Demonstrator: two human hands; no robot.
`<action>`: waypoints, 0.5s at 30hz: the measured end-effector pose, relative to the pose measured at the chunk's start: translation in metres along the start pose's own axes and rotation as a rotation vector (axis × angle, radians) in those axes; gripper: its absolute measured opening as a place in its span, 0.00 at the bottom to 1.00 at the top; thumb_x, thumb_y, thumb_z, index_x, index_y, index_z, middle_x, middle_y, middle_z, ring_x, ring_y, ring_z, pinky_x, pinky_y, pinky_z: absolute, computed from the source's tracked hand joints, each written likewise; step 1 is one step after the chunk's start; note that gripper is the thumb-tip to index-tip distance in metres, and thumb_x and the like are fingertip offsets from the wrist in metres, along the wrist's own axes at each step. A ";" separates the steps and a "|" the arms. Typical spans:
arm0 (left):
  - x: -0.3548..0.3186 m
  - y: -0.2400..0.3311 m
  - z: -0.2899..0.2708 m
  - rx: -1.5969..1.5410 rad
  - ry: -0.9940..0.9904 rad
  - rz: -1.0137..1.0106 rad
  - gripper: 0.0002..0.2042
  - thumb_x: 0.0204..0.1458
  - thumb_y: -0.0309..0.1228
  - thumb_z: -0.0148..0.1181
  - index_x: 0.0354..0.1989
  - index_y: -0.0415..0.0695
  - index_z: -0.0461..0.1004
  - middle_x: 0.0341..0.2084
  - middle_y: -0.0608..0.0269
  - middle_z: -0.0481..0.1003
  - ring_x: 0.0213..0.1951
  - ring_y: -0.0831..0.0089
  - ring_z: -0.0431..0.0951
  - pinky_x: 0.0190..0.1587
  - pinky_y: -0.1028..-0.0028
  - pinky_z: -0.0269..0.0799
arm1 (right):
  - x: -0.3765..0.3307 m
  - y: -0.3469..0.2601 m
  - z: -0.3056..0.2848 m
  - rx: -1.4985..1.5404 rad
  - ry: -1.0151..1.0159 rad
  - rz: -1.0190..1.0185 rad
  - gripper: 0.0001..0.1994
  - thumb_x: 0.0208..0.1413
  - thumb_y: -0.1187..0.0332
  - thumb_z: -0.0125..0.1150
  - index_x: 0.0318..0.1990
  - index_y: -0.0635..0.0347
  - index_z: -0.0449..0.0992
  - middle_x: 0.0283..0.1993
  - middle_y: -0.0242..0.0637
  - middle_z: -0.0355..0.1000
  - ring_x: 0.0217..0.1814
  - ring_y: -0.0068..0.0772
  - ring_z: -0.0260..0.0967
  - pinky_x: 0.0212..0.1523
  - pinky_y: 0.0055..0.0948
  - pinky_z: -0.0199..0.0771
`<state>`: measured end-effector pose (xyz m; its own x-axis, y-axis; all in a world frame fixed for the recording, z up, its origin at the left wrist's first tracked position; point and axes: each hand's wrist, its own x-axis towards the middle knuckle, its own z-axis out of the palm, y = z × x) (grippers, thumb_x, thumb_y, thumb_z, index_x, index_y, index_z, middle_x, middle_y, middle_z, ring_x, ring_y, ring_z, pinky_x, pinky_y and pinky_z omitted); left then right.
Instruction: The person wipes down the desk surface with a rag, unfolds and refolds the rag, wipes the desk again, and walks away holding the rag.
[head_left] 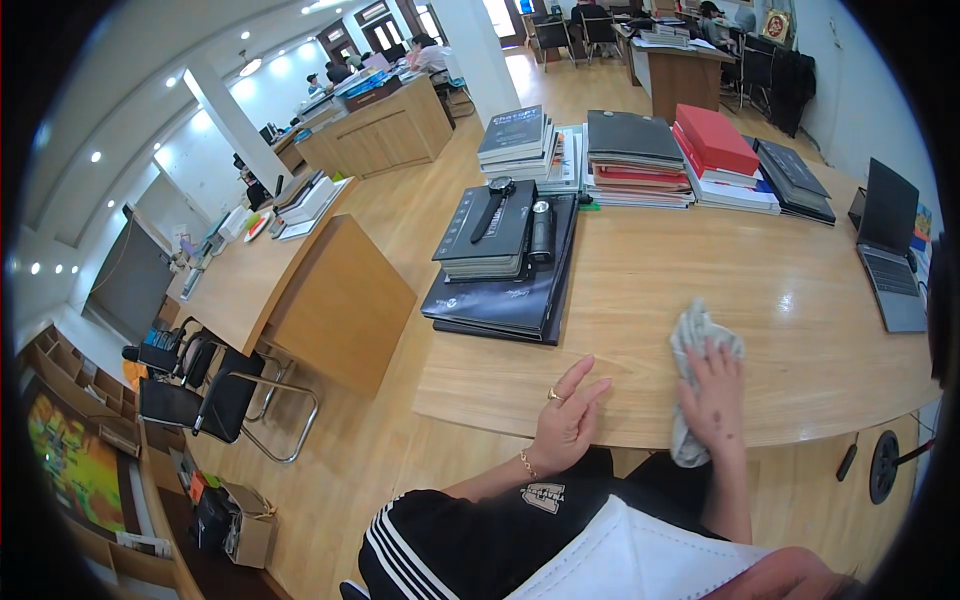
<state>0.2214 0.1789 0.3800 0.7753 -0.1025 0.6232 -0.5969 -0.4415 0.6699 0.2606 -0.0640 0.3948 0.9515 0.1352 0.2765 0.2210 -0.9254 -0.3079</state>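
A crumpled grey cloth [692, 335] lies on the wooden desk [640, 270], its lower end hanging over the near edge. Flat on top of it, my right hand [714, 395] presses the cloth down and holds it under the fingers. My left hand [568, 425], with a ring and a bracelet, hovers by the near edge of the desk. Its index and middle fingers reach forward, the others curl loosely, and nothing is in it. Beyond that hand sits a stack of black folders [500, 300] and notebooks, with a wristwatch [493, 208] and a dark cylinder [542, 232] on top.
Along the desk's far side stand books [515, 140], a pile of folders [632, 150], a red box [715, 140] over papers, and black notebooks [790, 180]. An open laptop [890, 260] is at the right. Another desk [330, 300] and a black chair [225, 395] are on the left.
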 end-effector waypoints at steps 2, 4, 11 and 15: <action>0.000 0.001 0.000 0.004 0.011 0.006 0.18 0.51 0.15 0.54 0.52 0.42 0.73 0.60 0.45 0.63 0.61 0.57 0.66 0.56 0.69 0.66 | 0.005 -0.026 0.003 0.057 -0.033 -0.098 0.27 0.52 0.60 0.57 0.61 0.54 0.67 0.67 0.52 0.58 0.71 0.59 0.48 0.68 0.57 0.42; 0.000 0.002 0.001 0.007 0.012 0.009 0.19 0.51 0.15 0.54 0.52 0.42 0.73 0.60 0.45 0.63 0.61 0.57 0.66 0.56 0.69 0.66 | 0.008 -0.043 0.006 0.089 -0.005 -0.137 0.27 0.52 0.59 0.57 0.61 0.53 0.67 0.66 0.52 0.59 0.70 0.58 0.49 0.68 0.57 0.41; -0.002 -0.001 0.001 0.007 0.016 0.068 0.20 0.51 0.16 0.55 0.54 0.42 0.71 0.62 0.42 0.59 0.63 0.53 0.64 0.59 0.66 0.64 | 0.014 -0.068 0.005 0.235 0.084 -0.326 0.24 0.50 0.57 0.61 0.55 0.52 0.73 0.63 0.48 0.62 0.69 0.55 0.52 0.68 0.56 0.39; -0.001 0.000 -0.002 0.056 0.007 0.148 0.22 0.52 0.18 0.56 0.57 0.41 0.68 0.64 0.42 0.57 0.50 0.60 0.74 0.42 0.73 0.73 | 0.015 -0.069 0.013 0.299 -0.006 -0.353 0.20 0.49 0.58 0.62 0.51 0.52 0.76 0.62 0.45 0.65 0.68 0.52 0.53 0.69 0.55 0.39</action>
<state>0.2199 0.1805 0.3801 0.6783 -0.1644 0.7162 -0.6918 -0.4714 0.5470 0.2627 0.0068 0.4088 0.8078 0.4270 0.4064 0.5832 -0.6795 -0.4452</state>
